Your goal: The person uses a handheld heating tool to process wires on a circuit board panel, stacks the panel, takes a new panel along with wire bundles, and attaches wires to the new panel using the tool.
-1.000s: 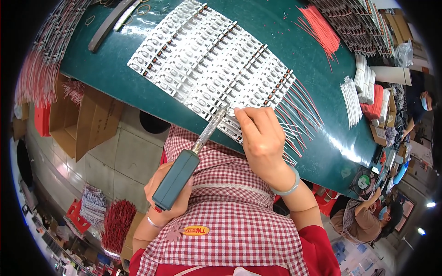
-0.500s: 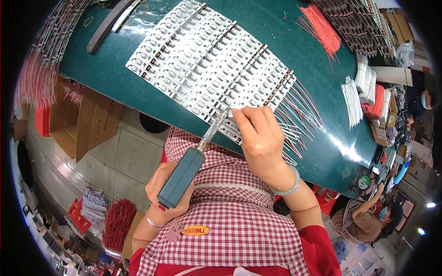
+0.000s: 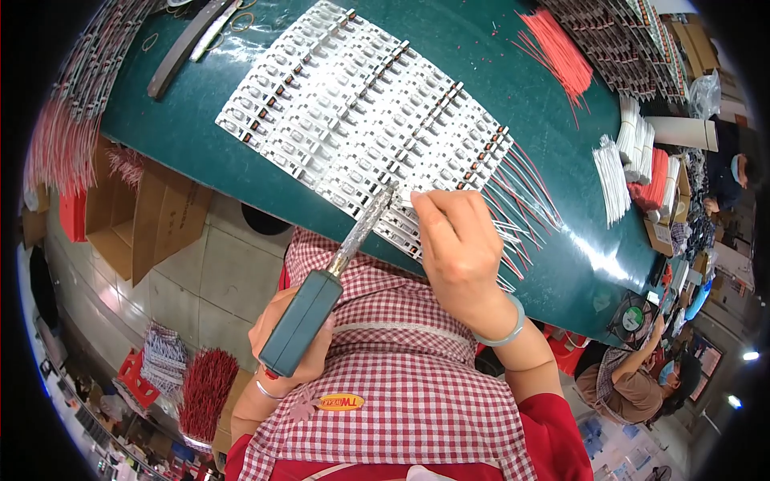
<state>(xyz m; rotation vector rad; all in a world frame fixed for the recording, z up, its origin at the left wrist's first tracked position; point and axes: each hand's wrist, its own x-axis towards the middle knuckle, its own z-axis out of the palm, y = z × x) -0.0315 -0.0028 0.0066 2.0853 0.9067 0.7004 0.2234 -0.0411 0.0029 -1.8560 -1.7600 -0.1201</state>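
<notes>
My left hand (image 3: pixel 277 333) is wrapped round the dark green handle of a soldering iron (image 3: pixel 301 322). Its long metal barrel points up and away, with the tip over the near part of a white panel of small circuit boards (image 3: pixel 337 104). Close to the right of that tip is my right hand (image 3: pixel 459 244), thumb and forefinger pinched together just above the boards. Whatever lies between these fingertips is too small to make out. Thin red and white wires (image 3: pixel 525 200) trail from the panel's right side, partly behind my right hand.
A green table (image 3: pixel 184 120) carries the panel. Loose red wires (image 3: pixel 561 60) lie at the far right, near bundled white wires (image 3: pixel 613 180). A dark curved bar (image 3: pixel 186 50) lies far left. A cardboard box (image 3: pixel 148 212) stands below the left edge; a small fan (image 3: pixel 634 317) sits right.
The soldering iron's handle has shifted slightly left and toward me, its tip drawing a little away from my right fingertips. My right hand has moved slightly right, still pinched.
</notes>
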